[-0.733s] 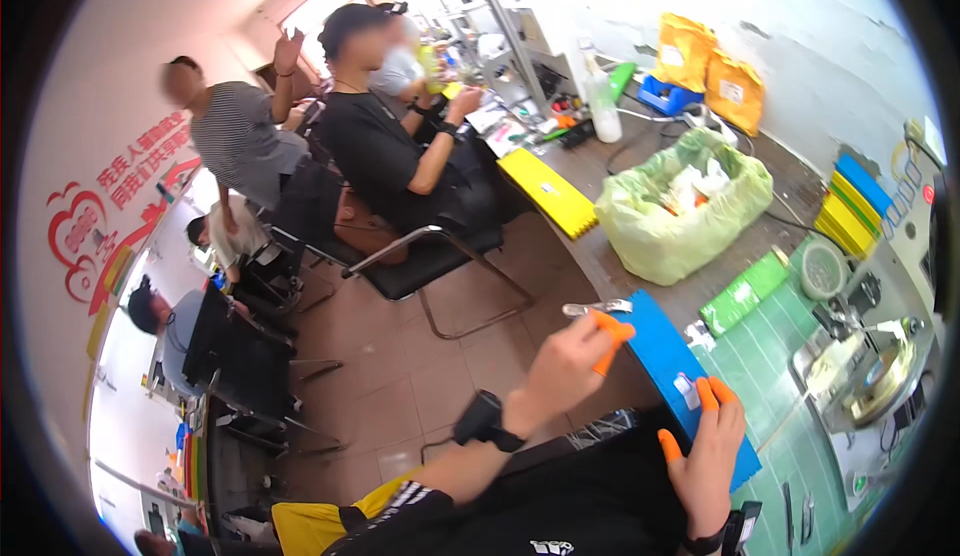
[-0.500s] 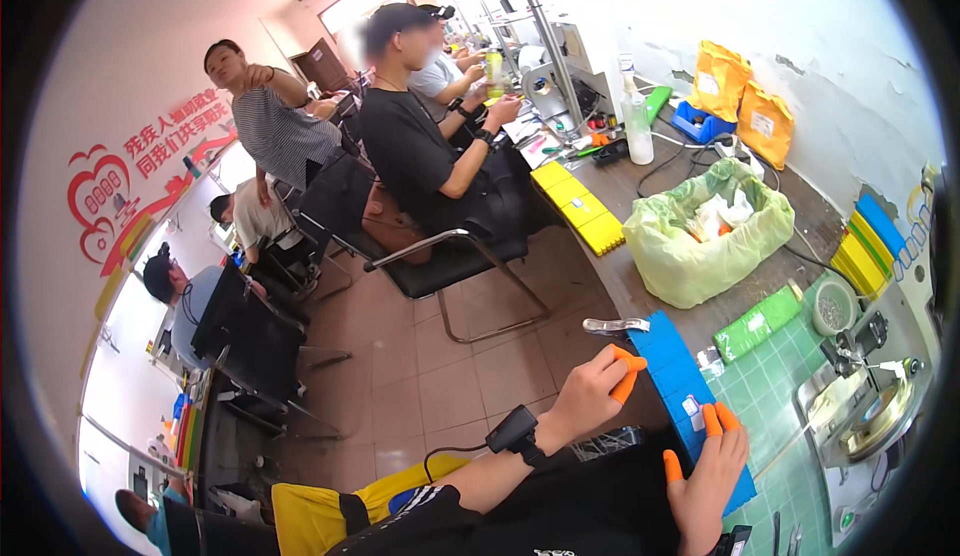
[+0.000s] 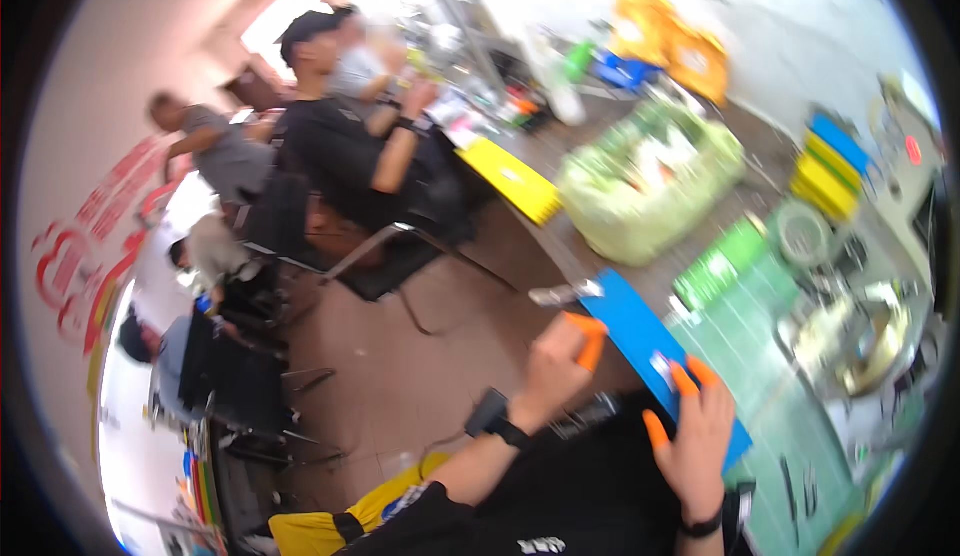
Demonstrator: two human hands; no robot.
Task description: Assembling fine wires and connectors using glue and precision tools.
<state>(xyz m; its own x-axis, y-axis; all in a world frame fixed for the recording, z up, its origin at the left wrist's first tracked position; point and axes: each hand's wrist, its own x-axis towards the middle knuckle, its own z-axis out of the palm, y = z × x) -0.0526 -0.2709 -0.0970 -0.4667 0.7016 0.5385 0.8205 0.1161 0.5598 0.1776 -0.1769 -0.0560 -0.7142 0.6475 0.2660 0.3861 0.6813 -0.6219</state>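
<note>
A long blue strip-like tray (image 3: 618, 318) lies along the near edge of the bench, with a small white label on it. My left hand (image 3: 552, 376), with orange finger cots, is beside its far half. Thumb and fingers are pinched together; anything between them is too small or hidden. My right hand (image 3: 697, 446), also in orange finger cots, lies over the nearer half, fingers apart, two fingertips close to the label. A shiny metal piece (image 3: 562, 294) sits at the tray's far end. The picture is blurred by motion.
A bin lined with a pale green bag (image 3: 620, 211) stands beyond the tray. To the right are a green packet (image 3: 720, 264), a green cutting mat (image 3: 765, 396), a round dish (image 3: 803, 234) and a metal machine (image 3: 870, 341). A seated person (image 3: 350, 156) works farther along the bench.
The view has swung, so the bench and room appear shifted left and slightly up. Both hands keep nearly the same poses by the blue tray. The standing person's raised arm has come down.
</note>
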